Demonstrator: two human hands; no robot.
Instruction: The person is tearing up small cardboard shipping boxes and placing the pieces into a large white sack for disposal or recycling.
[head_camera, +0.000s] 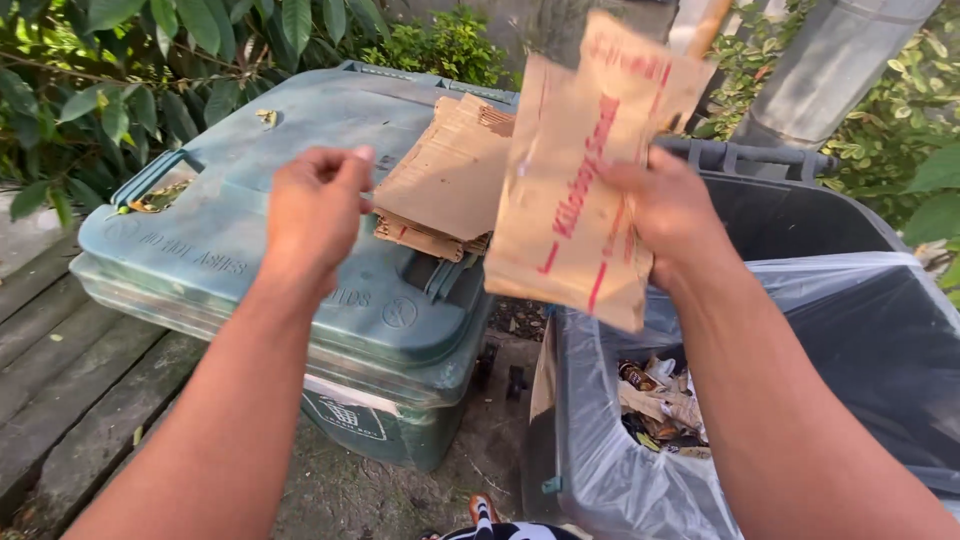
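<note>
My right hand (672, 212) grips a flat brown cardboard piece (585, 175) with red printing, held upright over the gap between two bins. My left hand (315, 205) hovers above the closed green bin lid (250, 215), fingers curled loosely and apart, holding nothing; its fingertips are close to a stack of brown corrugated cardboard (450, 180) that lies on the lid. To the right stands an open dark bin (800, 215) lined with a clear plastic bag (600, 440); mixed rubbish (665, 400) lies at its bottom.
Wooden decking (60, 370) runs along the left. Leafy bushes (130, 80) stand behind the bins, and grey metal poles (830, 60) rise at the back right. Dirt ground (480, 440) shows between the bins. A patterned shoe tip (490, 525) is at the bottom edge.
</note>
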